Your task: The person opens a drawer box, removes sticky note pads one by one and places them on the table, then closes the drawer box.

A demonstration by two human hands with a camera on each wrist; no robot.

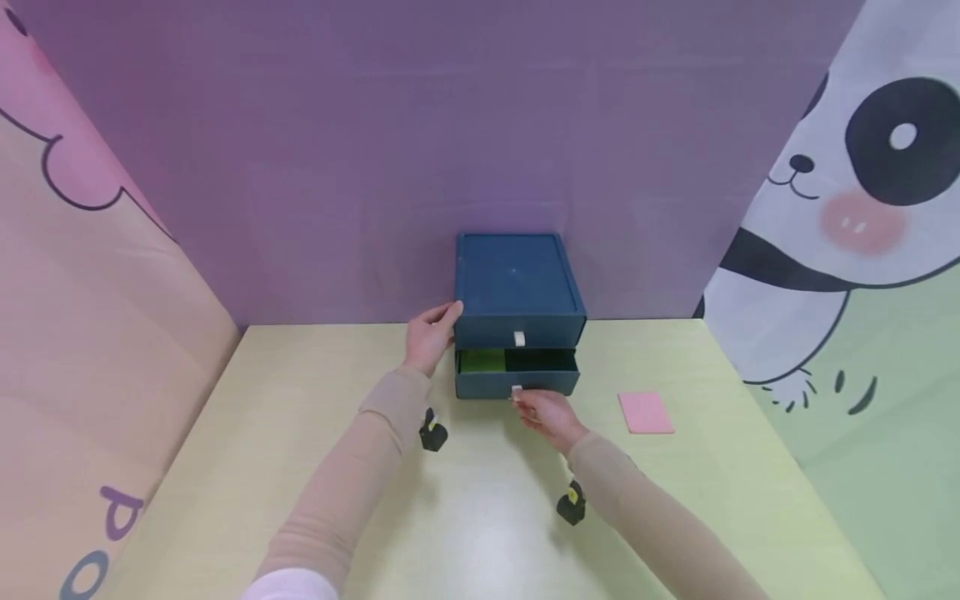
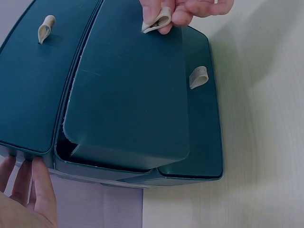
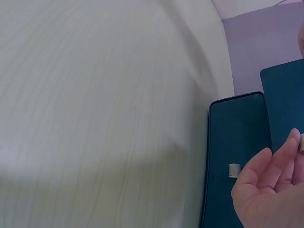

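A dark blue cabinet of small drawers [image 1: 517,275] stands against the purple wall at the back of the table. Its middle drawer [image 2: 128,90] is pulled partway out, and something flat and green [image 1: 482,360] shows inside at the left. My right hand [image 1: 551,414] pinches the cream loop tab [image 2: 161,19] on that drawer's front. My left hand [image 1: 431,335] rests against the cabinet's left side, its fingers fairly straight on the wall in the left wrist view. Like tabs hang on the top drawer [image 2: 38,85] and the bottom drawer [image 2: 204,128].
A pink square pad or card [image 1: 647,413] lies on the pale wooden table [image 1: 300,400], right of the cabinet. Printed cloth walls rise at the back and both sides. Small black wrist devices [image 1: 432,431] hang below my sleeves.
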